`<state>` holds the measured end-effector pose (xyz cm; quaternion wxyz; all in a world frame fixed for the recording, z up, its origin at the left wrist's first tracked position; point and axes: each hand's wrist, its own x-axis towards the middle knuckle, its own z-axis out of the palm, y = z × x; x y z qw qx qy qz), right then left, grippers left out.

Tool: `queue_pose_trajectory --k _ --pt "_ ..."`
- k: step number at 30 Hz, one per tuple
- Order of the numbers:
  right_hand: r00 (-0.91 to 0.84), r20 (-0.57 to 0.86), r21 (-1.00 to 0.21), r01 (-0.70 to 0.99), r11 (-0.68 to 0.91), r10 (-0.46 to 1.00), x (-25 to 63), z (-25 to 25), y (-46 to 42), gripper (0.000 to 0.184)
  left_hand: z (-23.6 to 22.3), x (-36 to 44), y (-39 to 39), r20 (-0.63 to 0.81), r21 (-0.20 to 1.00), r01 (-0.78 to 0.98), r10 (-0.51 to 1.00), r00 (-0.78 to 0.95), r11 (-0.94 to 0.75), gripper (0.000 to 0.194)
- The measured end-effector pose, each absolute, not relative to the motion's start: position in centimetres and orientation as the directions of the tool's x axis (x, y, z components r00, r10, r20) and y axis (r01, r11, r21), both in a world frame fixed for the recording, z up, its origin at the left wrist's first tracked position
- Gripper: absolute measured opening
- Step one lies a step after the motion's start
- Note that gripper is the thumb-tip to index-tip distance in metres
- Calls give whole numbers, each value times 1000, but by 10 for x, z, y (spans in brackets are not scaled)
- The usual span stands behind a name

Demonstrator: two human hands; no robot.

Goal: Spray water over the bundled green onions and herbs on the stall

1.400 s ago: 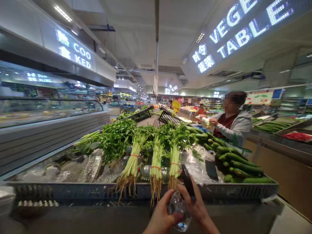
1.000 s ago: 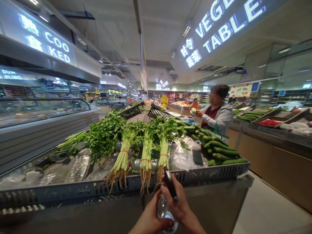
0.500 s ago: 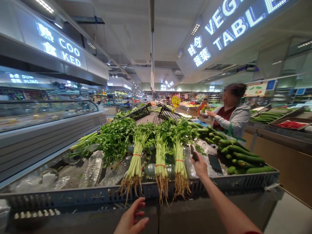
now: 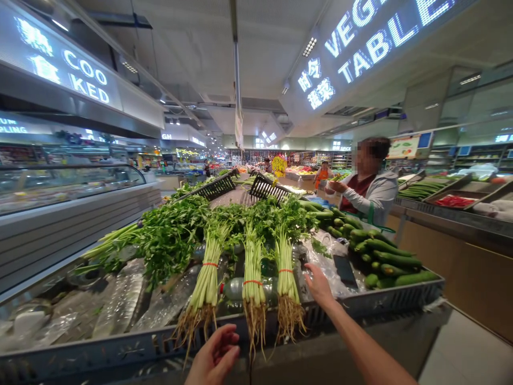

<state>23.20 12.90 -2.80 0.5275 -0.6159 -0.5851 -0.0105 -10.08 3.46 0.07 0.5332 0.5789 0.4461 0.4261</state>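
Note:
Three bunches of celery with roots and red bands lie side by side: a left bunch (image 4: 209, 272), a middle bunch (image 4: 253, 283) and a right bunch (image 4: 286, 275). My left hand (image 4: 214, 353) is in front of the crate's front edge, below the left bunch. Its fingers are loosely curved, the thumb apart, with nothing in them. Just right of the right bunch, my right hand (image 4: 319, 284) reaches over the crate with fingers apart. A small dark object (image 4: 301, 260) lies near its fingertips; its kind is unclear. A black phone-like slab (image 4: 344, 270) rests on plastic farther right.
Leafy greens (image 4: 172, 230) fill the left side of the grey crate (image 4: 132, 346); green cucumber-like vegetables (image 4: 390, 256) are piled at right. Plastic bottles (image 4: 233, 289) lie under the celery. A person (image 4: 371, 187) stands beyond the right side. A glass counter (image 4: 72, 184) runs along the left.
The view has shifted, so the scene sits farther left. My right hand has let go of the dark object and drawn back slightly. My left hand stays low in front.

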Motion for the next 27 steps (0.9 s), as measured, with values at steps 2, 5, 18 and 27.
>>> queue_pose_trajectory --k 2,5,18,27 --pt "380 639 -659 719 221 669 222 -26 113 32 9 -101 38 -10 1000 20 976 219 6 42" --pt "443 500 -820 519 242 744 195 -16 80 32 20 -102 42 -63 996 -53 980 188 75 46" --pt "-435 78 -923 -372 -100 897 105 45 0 71 57 -71 21 -98 978 -110 854 511 178 65" --pt "-590 338 -832 -552 -61 733 117 111 9 71 110 -80 25 38 953 -220 640 767 207 73"
